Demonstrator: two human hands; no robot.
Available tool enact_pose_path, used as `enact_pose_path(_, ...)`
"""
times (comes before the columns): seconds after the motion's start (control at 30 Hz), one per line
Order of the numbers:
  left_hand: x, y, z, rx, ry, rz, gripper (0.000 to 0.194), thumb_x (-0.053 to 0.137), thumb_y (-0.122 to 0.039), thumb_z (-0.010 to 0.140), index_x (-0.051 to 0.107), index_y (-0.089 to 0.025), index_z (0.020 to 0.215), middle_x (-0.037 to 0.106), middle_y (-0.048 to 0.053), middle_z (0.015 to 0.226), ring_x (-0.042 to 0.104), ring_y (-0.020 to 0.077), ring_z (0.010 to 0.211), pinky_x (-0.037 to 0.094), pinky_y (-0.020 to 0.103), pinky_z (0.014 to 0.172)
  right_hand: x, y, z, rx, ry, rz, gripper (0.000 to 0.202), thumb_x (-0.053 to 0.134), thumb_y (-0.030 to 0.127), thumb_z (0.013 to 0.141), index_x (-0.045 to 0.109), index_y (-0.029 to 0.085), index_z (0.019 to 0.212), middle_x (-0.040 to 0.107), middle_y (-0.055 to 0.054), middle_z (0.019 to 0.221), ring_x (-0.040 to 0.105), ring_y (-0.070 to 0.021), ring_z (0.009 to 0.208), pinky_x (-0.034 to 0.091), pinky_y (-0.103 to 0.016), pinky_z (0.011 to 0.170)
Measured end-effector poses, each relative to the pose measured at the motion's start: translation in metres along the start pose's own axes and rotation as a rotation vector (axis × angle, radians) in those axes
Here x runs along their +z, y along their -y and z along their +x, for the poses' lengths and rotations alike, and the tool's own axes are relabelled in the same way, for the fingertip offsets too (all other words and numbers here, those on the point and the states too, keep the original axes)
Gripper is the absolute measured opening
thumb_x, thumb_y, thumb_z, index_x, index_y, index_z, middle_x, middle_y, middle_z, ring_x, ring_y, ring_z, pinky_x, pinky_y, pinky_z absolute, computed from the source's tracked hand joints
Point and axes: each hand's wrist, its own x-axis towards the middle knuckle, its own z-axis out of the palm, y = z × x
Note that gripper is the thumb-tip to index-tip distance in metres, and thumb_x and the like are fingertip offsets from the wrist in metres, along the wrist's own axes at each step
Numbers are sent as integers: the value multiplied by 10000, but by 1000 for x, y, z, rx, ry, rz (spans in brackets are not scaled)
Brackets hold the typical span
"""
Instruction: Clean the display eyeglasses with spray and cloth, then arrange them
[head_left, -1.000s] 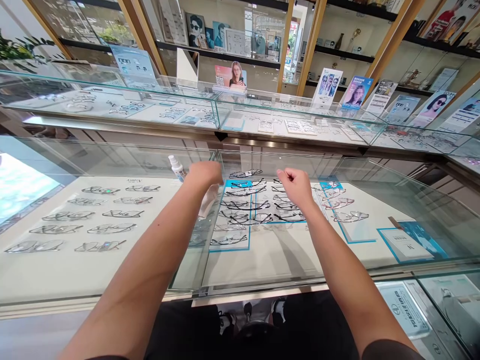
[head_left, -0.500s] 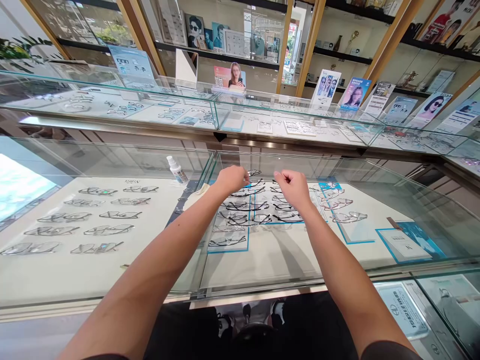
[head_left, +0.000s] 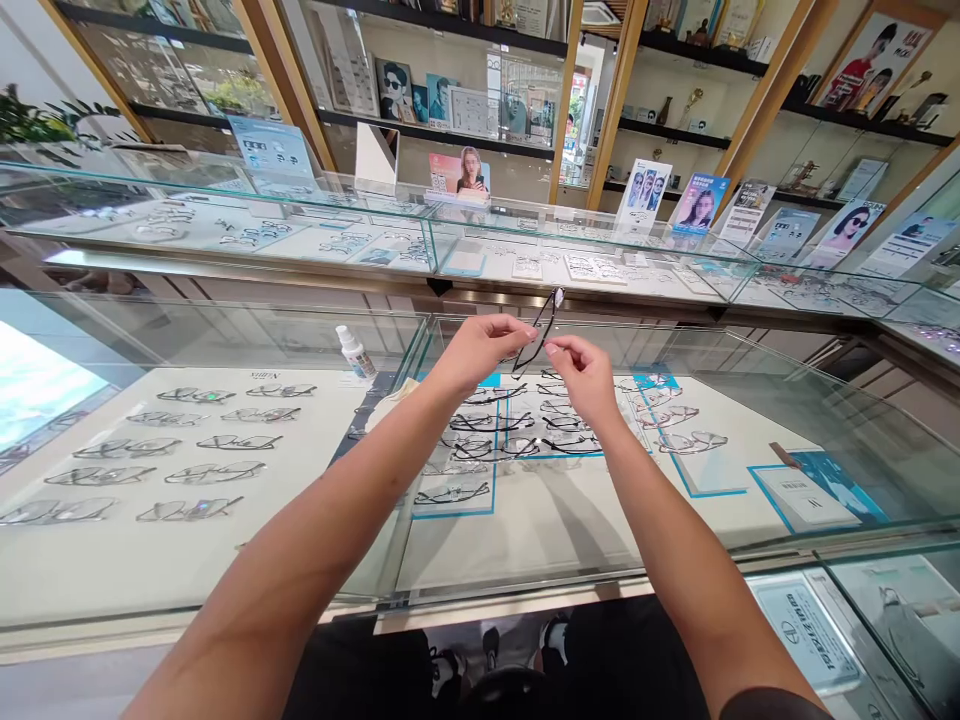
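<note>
A pair of dark-framed eyeglasses (head_left: 551,312) is held up, tilted, above the glass display case. My left hand (head_left: 487,345) pinches it from the left, thumb and fingers on the frame. On the other side, my right hand (head_left: 583,372) has its thumb and fingertips closed at the frame's edge; the exact contact is small and hard to see. Under both hands lie rows of dark eyeglasses (head_left: 491,423) on blue-edged white cards, partly covered by my forearms.
A white spray bottle (head_left: 355,352) and a pale cloth (head_left: 394,405) stand left of the glass divider. Clear-looking eyeglasses (head_left: 216,472) fill the left case. Pinkish frames (head_left: 694,442) lie at right. Behind runs another glass counter (head_left: 300,262) with upright advertising cards (head_left: 701,204).
Both hands have come together, and the eyeglasses now show raised between them. My left hand has shifted right. The view has tilted up slightly.
</note>
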Motion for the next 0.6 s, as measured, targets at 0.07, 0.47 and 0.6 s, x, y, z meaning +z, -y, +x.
enact_pose_path(0.07, 7, -5, -9, 7, 8, -68, 478, 933, -614, 675, 802, -185, 838, 763, 55, 893, 608, 162, 776, 509, 335, 773, 0, 5, 0, -4, -1, 33, 389, 711, 580, 907, 762, 207, 1008, 368, 65, 622, 325, -144, 601, 293, -312, 590)
enact_pose_path(0.47, -7, 31, -49, 72, -113, -117, 459, 919, -585, 768, 790, -196, 975, 793, 70, 998, 726, 205, 907, 639, 389, 886, 18, 13, -13, 45, 146, 112, 321, 736, 519, 888, 749, 199, 875, 323, 93, 577, 287, -129, 571, 266, -305, 590)
enact_pose_path(0.6, -12, 39, -55, 64, -165, -113, 486, 905, -616, 774, 771, -195, 978, 803, 92, 1067, 754, 239, 1001, 645, 365, 855, 19, 6, -14, 39, 103, 17, 280, 708, 483, 908, 748, 207, 883, 359, 93, 579, 342, -134, 569, 312, -296, 605)
